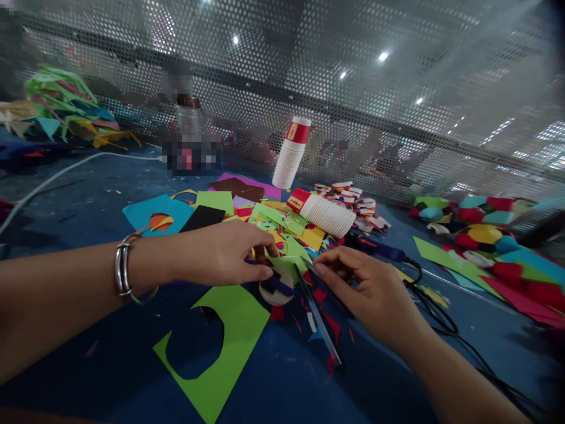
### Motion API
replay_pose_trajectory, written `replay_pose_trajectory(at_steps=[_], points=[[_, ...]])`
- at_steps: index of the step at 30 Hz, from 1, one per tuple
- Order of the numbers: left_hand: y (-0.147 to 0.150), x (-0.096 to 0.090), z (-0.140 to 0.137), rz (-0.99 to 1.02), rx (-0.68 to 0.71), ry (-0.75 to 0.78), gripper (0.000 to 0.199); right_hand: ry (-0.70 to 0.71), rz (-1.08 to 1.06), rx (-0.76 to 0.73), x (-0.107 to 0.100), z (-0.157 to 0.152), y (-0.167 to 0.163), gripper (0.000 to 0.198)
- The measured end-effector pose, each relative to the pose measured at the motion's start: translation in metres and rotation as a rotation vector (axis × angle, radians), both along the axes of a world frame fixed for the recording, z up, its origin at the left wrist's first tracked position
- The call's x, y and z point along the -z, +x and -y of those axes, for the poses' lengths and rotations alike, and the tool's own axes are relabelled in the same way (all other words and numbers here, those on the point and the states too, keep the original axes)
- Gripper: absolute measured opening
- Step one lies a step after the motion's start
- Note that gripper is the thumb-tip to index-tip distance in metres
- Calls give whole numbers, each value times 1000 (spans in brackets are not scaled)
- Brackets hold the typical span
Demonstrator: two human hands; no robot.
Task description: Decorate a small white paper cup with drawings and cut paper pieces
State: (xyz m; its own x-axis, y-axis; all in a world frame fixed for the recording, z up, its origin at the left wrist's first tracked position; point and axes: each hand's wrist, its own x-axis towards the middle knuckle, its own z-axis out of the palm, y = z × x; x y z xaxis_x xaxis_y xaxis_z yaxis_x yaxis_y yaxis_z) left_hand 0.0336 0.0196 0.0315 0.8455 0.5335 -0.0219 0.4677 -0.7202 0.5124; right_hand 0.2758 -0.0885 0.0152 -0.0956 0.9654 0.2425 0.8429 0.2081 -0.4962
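My left hand [229, 253], with metal bangles at its wrist, reaches over the paper scraps. Its thumb and forefinger are apart, with nothing visibly gripped. Just below its fingertips sits a pale round disc [268, 294] with a dark blue strip across it. My right hand [359, 282] is closed in a pinch at the edge of a light green paper piece [289, 250]; what it pinches is mostly hidden, with a thin greyish edge at the fingertips. Left of that hand a long narrow metal strip [320, 321] lies slanted. Nearer me rests a green sheet [241, 335] with a large round cut-out.
Two stacks of paper cups, one upright [289, 162] and one lying [329, 215], stand beyond the scraps. Blue paper [176, 206] lies left. Black cable [435, 312] and patchwork paper balls [483, 235] are right. A perforated metal screen [265, 76] closes the back.
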Motion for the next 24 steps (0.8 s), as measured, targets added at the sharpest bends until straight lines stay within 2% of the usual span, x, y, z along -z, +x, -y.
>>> replay_pose_trajectory(at_steps=[3,8,15,20,24], points=[[-2,-4,5,-39,-38,56,38,-3,5,-16,0,1,-1,17],[-1,-8,14,-94,-14,141,41,7,38,-51,-2,1,-2,17],[5,-4,25,-189,-16,213,31,5,39,-71,-3,2,-4,16],[7,-2,28,-205,-6,211,22,-10,35,-74,-4,3,-3,15],[7,0,29,-184,-2,180,24,-10,27,-88,-2,2,-3,14]])
